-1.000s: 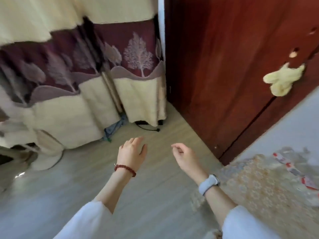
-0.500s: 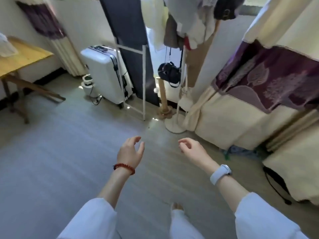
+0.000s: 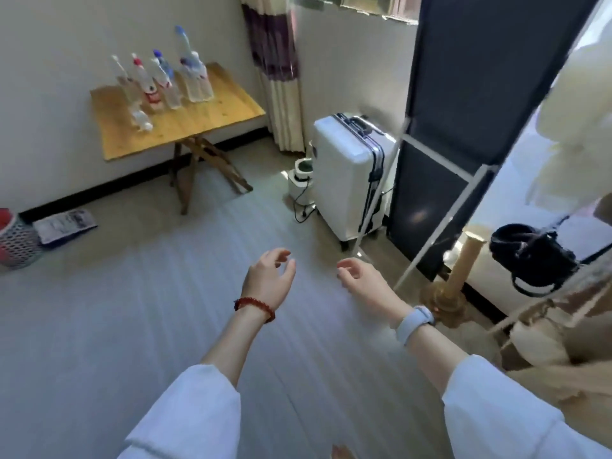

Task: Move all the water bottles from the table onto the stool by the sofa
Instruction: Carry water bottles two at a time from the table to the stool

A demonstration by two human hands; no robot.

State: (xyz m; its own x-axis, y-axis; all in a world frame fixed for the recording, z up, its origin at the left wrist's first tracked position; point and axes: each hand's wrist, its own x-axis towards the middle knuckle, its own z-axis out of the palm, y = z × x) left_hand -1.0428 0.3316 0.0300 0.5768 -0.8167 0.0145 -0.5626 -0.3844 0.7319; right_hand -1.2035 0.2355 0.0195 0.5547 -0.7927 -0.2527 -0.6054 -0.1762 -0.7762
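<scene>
The water bottles [image 3: 162, 81] cluster toward the table's [image 3: 205, 120] wall-side edge, one lying nearer its front edge. Well short of the table, over bare floor [image 3: 132, 309], the left hand [image 3: 270, 279] and right hand [image 3: 362, 281] hang empty, fingers loosely spread and curled.

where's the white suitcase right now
In the head view the white hard-shell suitcase stands upright on the floor right of the wooden folding table, against the dark panel.

Table [image 3: 212, 104] far left against wall, bottles [image 3: 162, 81] clustered on its back half, one small bottle [image 3: 140, 119] in front. Suitcase [image 3: 351, 173] right of table, basket [image 3: 15, 240] on floor far left.
</scene>
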